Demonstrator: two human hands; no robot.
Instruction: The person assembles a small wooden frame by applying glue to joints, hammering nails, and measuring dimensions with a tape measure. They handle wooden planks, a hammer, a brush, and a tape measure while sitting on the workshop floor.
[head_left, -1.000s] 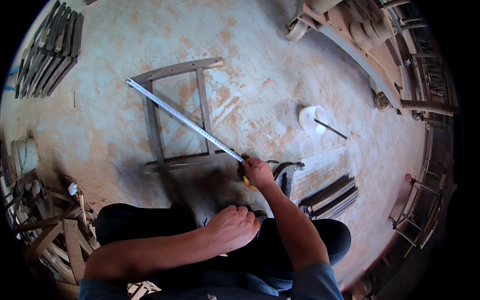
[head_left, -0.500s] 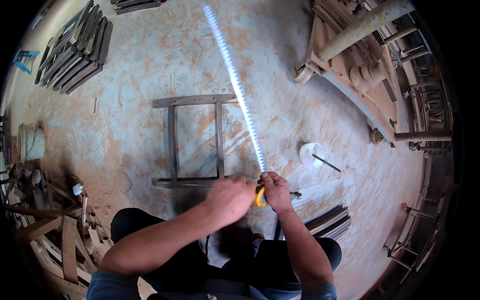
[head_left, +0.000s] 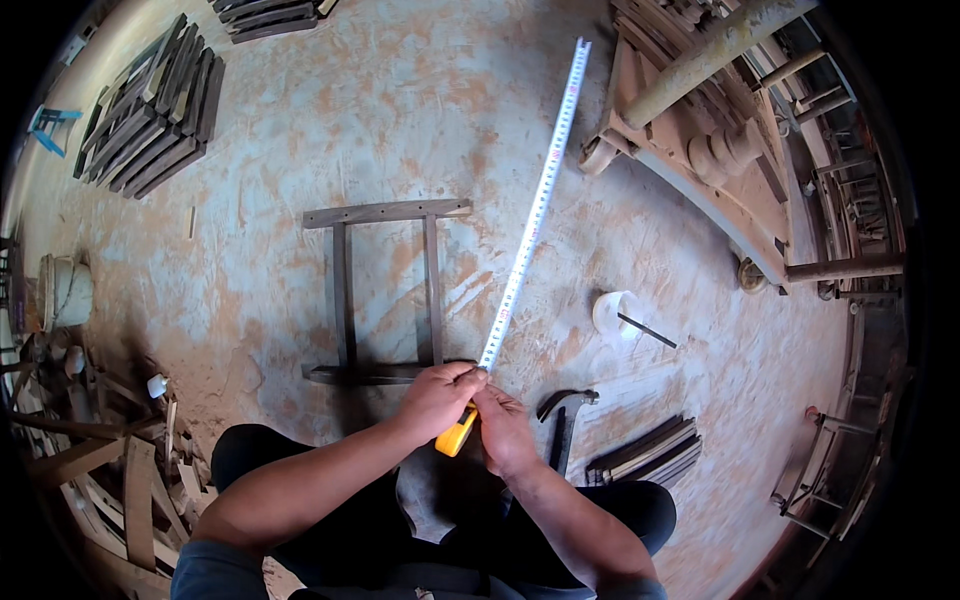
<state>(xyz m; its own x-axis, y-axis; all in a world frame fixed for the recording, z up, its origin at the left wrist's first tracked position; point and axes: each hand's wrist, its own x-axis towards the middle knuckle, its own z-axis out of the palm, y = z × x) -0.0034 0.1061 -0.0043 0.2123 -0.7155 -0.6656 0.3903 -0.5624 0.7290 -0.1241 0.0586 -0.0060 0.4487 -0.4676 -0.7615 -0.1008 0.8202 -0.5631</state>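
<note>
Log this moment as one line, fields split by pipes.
left hand: on tape measure | right hand: on tape measure | blade: extended, right of wooden frame | hammer: unheld, right of hands

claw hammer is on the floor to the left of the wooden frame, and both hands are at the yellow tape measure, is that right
No, the side is wrong: in the head view, the claw hammer is on the floor to the right of the wooden frame. The left hand and right hand are indeed at the yellow tape measure.
</note>
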